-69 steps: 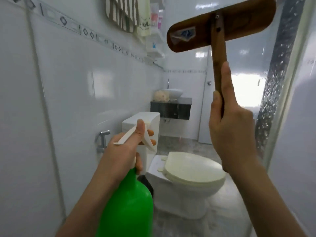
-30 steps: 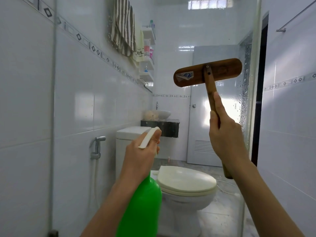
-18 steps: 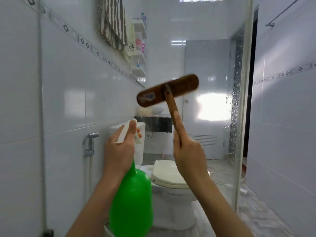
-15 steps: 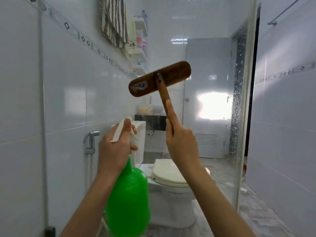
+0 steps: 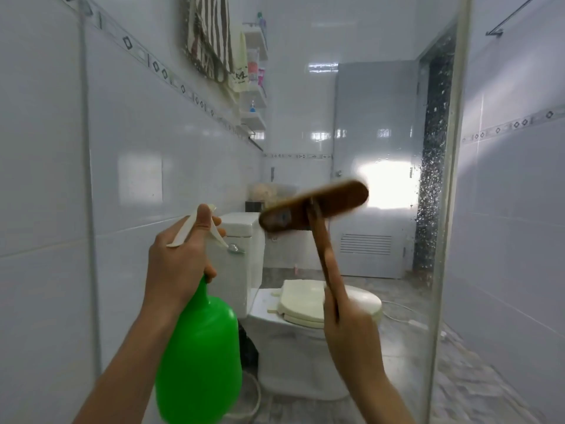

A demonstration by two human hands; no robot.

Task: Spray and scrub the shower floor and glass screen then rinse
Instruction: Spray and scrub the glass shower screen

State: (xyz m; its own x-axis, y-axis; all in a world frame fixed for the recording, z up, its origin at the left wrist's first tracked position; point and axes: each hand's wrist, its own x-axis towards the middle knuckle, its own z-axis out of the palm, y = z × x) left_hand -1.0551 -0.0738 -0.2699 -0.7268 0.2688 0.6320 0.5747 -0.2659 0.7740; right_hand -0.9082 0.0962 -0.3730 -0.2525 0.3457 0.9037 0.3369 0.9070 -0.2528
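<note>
My left hand grips the white trigger head of a green spray bottle, held upright at lower centre. My right hand holds the wooden handle of a brown scrub brush, whose head is tilted and motion-blurred at mid-height. The brush head is up against the glass screen, which fills the view in front of me; its edge runs top to bottom at the right. Water drops speckle the glass near that edge. The shower floor is out of view.
Behind the glass stand a white toilet with a cream lid, a sink counter and a white door. White tiled walls close in on both sides. Towels and shelves hang at the upper left. Grey floor shows at the lower right.
The brush has come down from above head height to mid-height and swung left across the glass. The spray bottle stays in my left hand at about the same place.
</note>
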